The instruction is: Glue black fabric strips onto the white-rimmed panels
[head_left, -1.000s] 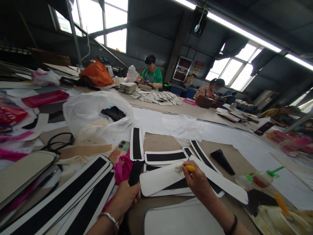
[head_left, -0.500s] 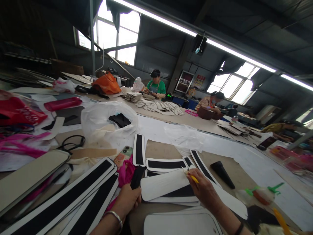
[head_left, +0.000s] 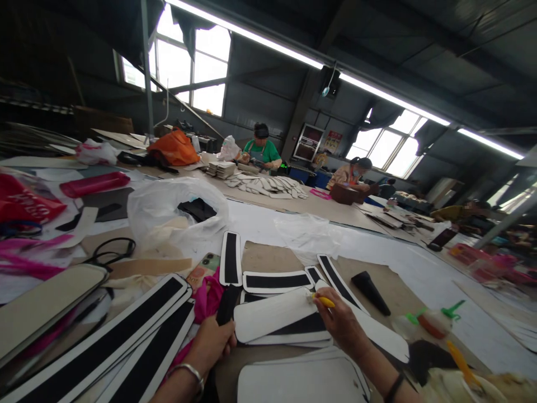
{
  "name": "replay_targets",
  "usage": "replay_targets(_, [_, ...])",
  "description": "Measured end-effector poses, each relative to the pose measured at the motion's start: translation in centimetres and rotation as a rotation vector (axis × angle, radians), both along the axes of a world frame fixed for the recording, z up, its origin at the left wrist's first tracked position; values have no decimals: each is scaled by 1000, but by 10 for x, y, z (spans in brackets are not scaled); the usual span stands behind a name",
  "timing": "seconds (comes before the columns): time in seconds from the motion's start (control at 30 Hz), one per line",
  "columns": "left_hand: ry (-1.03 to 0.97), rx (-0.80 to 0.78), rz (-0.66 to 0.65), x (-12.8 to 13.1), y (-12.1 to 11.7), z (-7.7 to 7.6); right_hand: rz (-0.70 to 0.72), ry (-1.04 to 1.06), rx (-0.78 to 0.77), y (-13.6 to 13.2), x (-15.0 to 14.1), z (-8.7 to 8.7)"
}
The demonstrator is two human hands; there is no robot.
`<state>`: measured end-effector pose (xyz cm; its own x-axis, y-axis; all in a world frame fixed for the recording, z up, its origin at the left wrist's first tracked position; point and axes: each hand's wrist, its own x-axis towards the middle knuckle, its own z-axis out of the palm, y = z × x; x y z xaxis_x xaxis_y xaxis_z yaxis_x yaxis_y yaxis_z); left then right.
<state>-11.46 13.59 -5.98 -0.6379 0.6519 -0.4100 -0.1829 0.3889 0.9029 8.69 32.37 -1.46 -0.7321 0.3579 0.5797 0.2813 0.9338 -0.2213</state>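
Observation:
My left hand (head_left: 212, 344), with a silver bangle at the wrist, is closed around the lower end of a black strip (head_left: 227, 304) whose material I cannot make out. In my right hand (head_left: 342, 322) is a small brush with a yellow handle (head_left: 326, 302). Its pale bristle end touches the right part of a white rounded panel (head_left: 272, 316). That panel lies across other white-edged panels with black centres (head_left: 302, 327). Just below my hands is a stack of blank white panels (head_left: 300, 383).
Long black-centred panels (head_left: 104, 341) lie at left, near pink cloth (head_left: 207, 296) and a phone (head_left: 205, 267). A plastic bag (head_left: 142, 207) stands behind. At right are a black cone-shaped piece (head_left: 371, 292), green-tipped bottles (head_left: 438, 322) and another yellow handle (head_left: 461, 361). Other people work across the table.
The whole view has shifted slightly to the right. The brush has turned, its yellow handle now lying more level and its bristles on the white panel. My left hand keeps the black strip.

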Motion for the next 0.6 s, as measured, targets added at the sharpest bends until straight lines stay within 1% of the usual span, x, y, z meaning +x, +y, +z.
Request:
replay_targets(0.13, [6, -47, -32, 0, -2, 7, -34, 20, -28, 3, 10, 8])
replay_targets(0.2, [13, -86, -59, -2, -4, 10, -76, 60, -53, -5, 17, 15])
replay_targets(0.23, [19, -109, -74, -3, -6, 12, -118, 89, -91, -13, 21, 20])
replay_targets(0.27, [29, -130, -85, -4, -10, 13, -171, 121, -148, -24, 24, 26])
replay_targets(0.33, [48, -153, -101, -4, -19, 19, -301, 182, -384, -50, 26, 37])
replay_targets(0.4, [48, -156, -136, 2, -32, 26, -342, 241, -633, -80, 25, 45])
replay_targets(0.43, [39, -155, -168, 7, -38, 30, -340, 272, -725, -95, 24, 47])
replay_targets(0.5, [8, -156, -244, 18, -50, 38, -297, 317, -862, -119, 19, 44])
replay_targets(0.6, [-34, -154, -324, 32, -60, 41, -245, 338, -990, -141, 11, 27])
